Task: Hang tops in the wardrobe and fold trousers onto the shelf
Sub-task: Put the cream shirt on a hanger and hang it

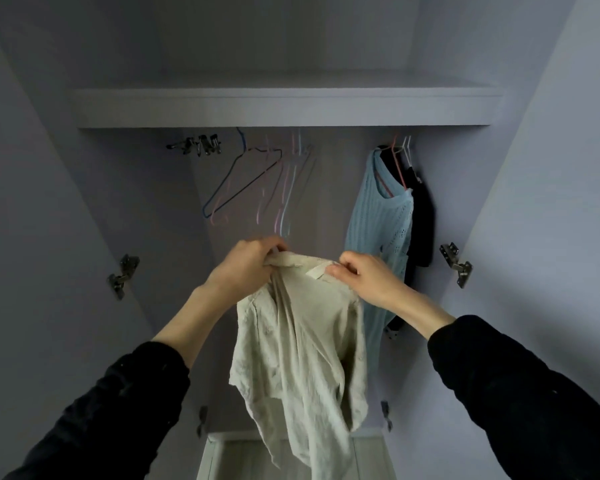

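Both hands hold a cream shirt (pixel 302 344) up in front of the open wardrobe (pixel 49 202), at the collar: the left hand (pixel 246 265) has its fingers curled tight round a bunched fold at one end of the neckline, and the right hand (pixel 364 278) pinches the collar just beside the label, thumb and fingers closed on the cloth. The shirt hangs free below them, twisted and creased, clear of everything else. The step in hand looks to be getting it onto a hanger, so the neck wants opening out first: draw the two hands apart until the collar lies flat and the shoulders fall square, then free one hand for a hanger while the other keeps the neckline. The empty hangers (pixel 257 181) hang just above and behind the hands, bunched close and partly blurred, so take the nearest one singly or several may come along. To the right a blue knit top (pixel 381 230) already hangs, with a dark garment (pixel 425 216) behind it; there is space on the rail between them and the hangers. A white shelf (pixel 284 109) runs across above, and the open doors stand at either side, their hinges (pixel 122 275) showing.
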